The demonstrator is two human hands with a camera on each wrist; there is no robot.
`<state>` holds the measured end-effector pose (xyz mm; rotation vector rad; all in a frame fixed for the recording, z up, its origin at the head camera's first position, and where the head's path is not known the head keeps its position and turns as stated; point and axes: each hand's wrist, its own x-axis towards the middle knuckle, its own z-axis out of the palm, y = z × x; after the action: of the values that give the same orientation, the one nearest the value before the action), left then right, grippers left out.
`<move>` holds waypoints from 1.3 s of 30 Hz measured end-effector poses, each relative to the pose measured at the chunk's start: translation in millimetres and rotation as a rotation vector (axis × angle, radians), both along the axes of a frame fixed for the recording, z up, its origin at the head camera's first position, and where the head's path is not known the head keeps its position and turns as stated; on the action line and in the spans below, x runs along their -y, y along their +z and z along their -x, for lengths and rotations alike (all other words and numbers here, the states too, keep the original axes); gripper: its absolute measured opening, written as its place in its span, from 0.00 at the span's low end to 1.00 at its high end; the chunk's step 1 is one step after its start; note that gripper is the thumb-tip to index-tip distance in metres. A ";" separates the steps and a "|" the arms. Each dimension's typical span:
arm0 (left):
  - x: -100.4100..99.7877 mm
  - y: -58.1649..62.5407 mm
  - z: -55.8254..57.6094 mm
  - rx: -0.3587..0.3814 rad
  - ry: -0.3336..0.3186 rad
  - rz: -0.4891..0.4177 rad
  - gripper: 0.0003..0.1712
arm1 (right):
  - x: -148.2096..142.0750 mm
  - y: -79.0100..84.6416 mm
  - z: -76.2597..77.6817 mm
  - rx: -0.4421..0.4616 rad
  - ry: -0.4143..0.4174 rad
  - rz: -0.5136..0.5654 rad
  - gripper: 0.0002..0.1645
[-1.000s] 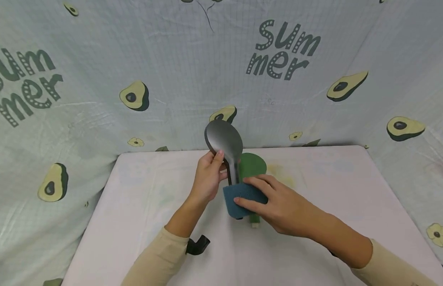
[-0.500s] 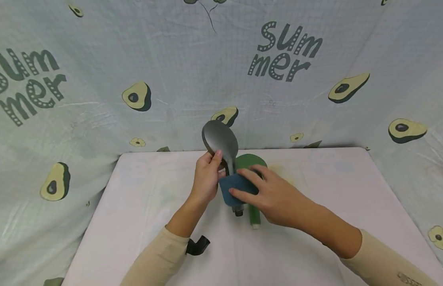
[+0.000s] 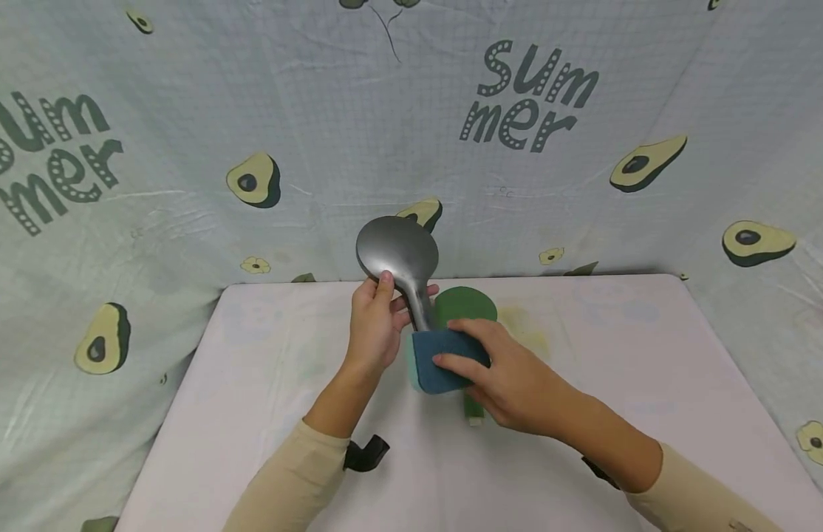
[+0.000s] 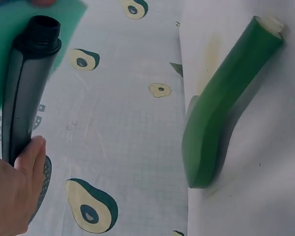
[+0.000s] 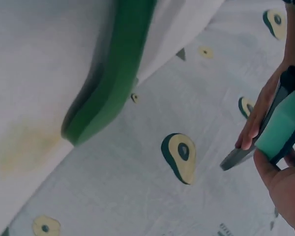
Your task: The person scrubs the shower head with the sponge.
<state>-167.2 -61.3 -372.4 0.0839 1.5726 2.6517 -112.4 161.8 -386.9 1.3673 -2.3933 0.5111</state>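
In the head view my left hand [image 3: 374, 329] holds a grey handheld shower head [image 3: 400, 250] near its neck, tilted up above the table. My right hand [image 3: 521, 380] grips a two-layer sponge [image 3: 443, 363], dark blue on one side and teal on the other, which lies against the shower head's handle and hides its lower part. The handle's threaded end [image 4: 39, 37] shows in the left wrist view, in front of the teal side. Behind the sponge, a green shower head [image 3: 466, 304] rests on the table, its handle partly covered by my right hand.
The table [image 3: 285, 332] carries a pale cloth with a faint yellowish stain near the green shower head. Behind it hangs a curtain [image 3: 345, 133] printed with avocados and lettering. Black wrist mounts [image 3: 368, 453] stick out by the sleeves.
The grey shower head has shifted left and turned its round face more toward the head camera. The sponge moved up the handle, baring the threaded end, then came back down a little.
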 end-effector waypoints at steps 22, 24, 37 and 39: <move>0.4 -3.3 -4.1 0.097 -0.009 -0.177 0.29 | 4.7 6.4 1.6 0.295 -0.147 0.089 0.38; 2.2 -3.8 -3.7 0.081 -0.014 -0.199 0.29 | 0.0 0.7 -9.0 0.330 -0.090 0.109 0.38; 4.0 3.3 -4.6 0.011 -0.033 -0.260 0.31 | 4.8 -8.5 -25.2 0.498 0.023 0.345 0.43; 3.3 3.4 -5.7 0.025 -0.029 -0.257 0.30 | 10.7 -1.2 -16.2 0.494 -0.047 0.337 0.42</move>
<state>-161.5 -64.5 -368.9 0.0831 1.2062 2.8041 -96.2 151.2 -388.1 1.1286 -2.5312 1.3000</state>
